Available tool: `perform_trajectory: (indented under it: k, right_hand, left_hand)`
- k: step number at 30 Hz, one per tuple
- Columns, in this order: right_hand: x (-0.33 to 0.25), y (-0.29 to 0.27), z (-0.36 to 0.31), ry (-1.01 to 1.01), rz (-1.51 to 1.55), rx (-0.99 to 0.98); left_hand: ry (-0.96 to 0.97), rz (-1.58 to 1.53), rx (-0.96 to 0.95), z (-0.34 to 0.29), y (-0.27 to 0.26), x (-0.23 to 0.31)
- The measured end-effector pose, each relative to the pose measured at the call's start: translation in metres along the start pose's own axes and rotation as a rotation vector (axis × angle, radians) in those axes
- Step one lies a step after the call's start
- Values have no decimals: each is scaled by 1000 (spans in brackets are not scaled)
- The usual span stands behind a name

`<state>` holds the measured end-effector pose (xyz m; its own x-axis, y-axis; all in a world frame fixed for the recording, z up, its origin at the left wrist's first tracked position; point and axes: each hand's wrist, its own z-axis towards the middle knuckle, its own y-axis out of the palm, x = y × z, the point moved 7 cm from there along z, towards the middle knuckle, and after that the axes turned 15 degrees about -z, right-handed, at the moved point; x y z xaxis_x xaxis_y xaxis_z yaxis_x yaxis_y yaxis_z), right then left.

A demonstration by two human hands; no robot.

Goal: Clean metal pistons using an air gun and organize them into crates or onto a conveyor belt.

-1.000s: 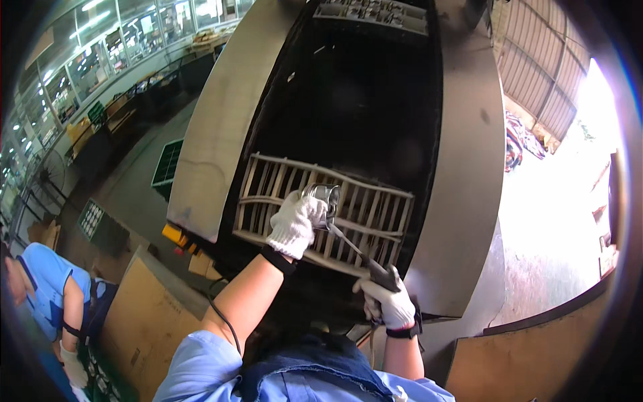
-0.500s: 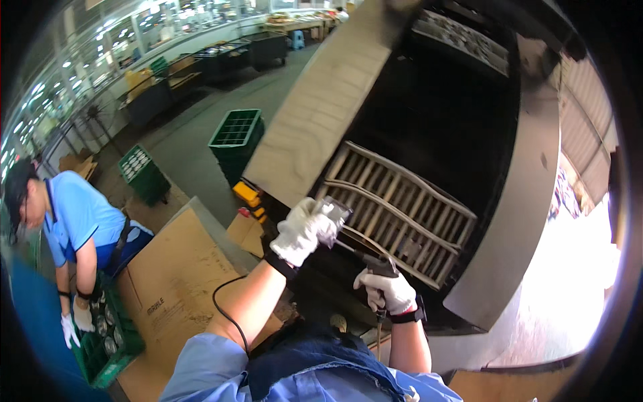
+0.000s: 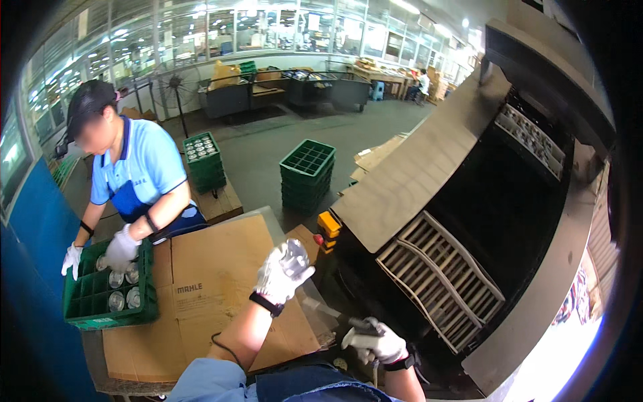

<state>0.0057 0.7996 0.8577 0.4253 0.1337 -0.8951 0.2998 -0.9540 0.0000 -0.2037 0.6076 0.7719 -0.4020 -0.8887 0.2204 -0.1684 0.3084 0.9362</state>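
My left hand [image 3: 276,280], in a white glove, is raised over the cardboard sheet [image 3: 221,268] with its fingers closed round a shiny silvery piston [image 3: 295,257]. Lower and to the right, my gloved right hand [image 3: 380,345] grips a dark air blow gun [image 3: 365,326]. The gun's thin nozzle is blurred, and its tip stays apart from the piston. At the left stands a green divided crate [image 3: 114,321], with several similar round metal parts in its compartments. A co-worker's gloved hand [image 3: 122,248] is above that crate; their other hand rests at its left rim.
A dark machine with a slatted metal rack [image 3: 442,281] and broad metal side panel [image 3: 429,167] fills the right. Yellow switch boxes [image 3: 328,224] sit at its near corner. Stacked green crates [image 3: 308,161] and another filled crate [image 3: 203,151] stand beyond the cardboard. Dark carts [image 3: 234,100] line the back.
The view has turned left toward the co-worker and crate. My left hand has carried the piston away from the rack to above the cardboard, apart from the blow gun in my right hand.
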Motion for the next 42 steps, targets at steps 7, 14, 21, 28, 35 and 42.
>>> perform_trajectory:
  k: [7,14,21,28,35,42]
  right_hand:
    - [31,27,59,223,-48,-108]
    - [21,74,85,177,-430,-48]
    - [50,74,90,132,-322,16]
    - [27,94,67,192,-261,-99]
    - [60,74,24,256,-293,-428]
    - [192,-23,-79,613,-246,-30]
  left_hand:
    - [193,1429,541,-99,30,86]
    - [90,2037,769,-115,-26,115]
    - [560,1857,454,-94,-63,124]
    - [722,1943,475,-115,-35,121]
    - [876,1680,-566,-126,53,35]
    - [799,2149,-755,-120,17,-35]
